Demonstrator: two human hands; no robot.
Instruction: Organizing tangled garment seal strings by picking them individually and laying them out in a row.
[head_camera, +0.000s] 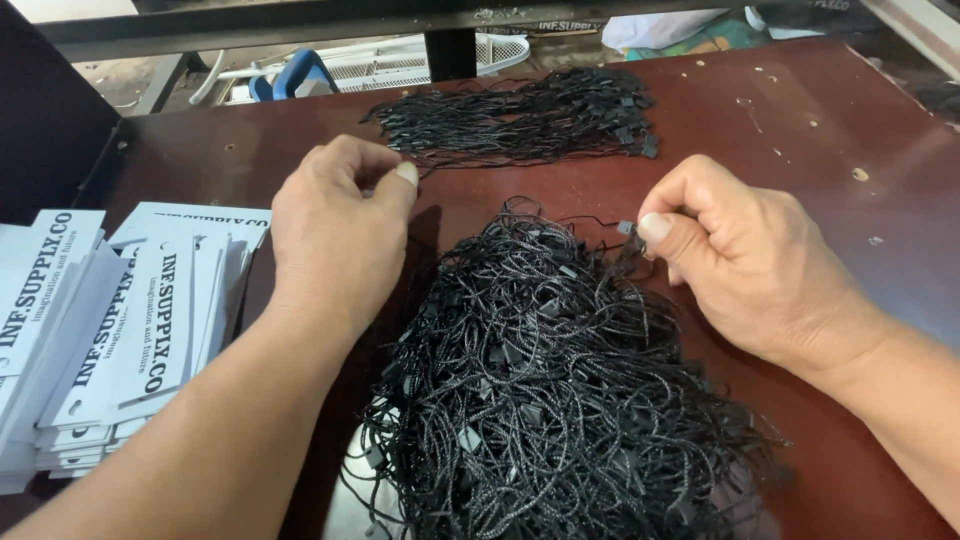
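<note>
Black string (600, 222) stretched thin across the dark red table (830, 130), long axis running roughly left to right, one end pinched at each hand. Small black plastic clasp (626, 228) at the right end, just beside the right thumb. Right hand (745, 265) closed on that end, thumb pressed against the forefinger, other fingers curled under. Left hand (340, 225) closed likewise, thumb and forefinger nipped together on something very fine (too thin to tell exactly where the strand meets the fingertips).

Directly below and between both hands, big tangled heap of black strings (545, 400), loops and clasps pointing every way, sprawling down to the near edge of the table. Farther back, neat bundle of strings (520, 120) laid flat, strands lined up mostly left to right, clasps gathered at the right end. Well apart from the heap.

At the left edge, stacks of white card tags (110, 320) with dark printing, fanned and overlapping, just beside the left forearm. Beyond the table, white wire rack (400, 65) and a blue object (300, 75), partly hidden.
</note>
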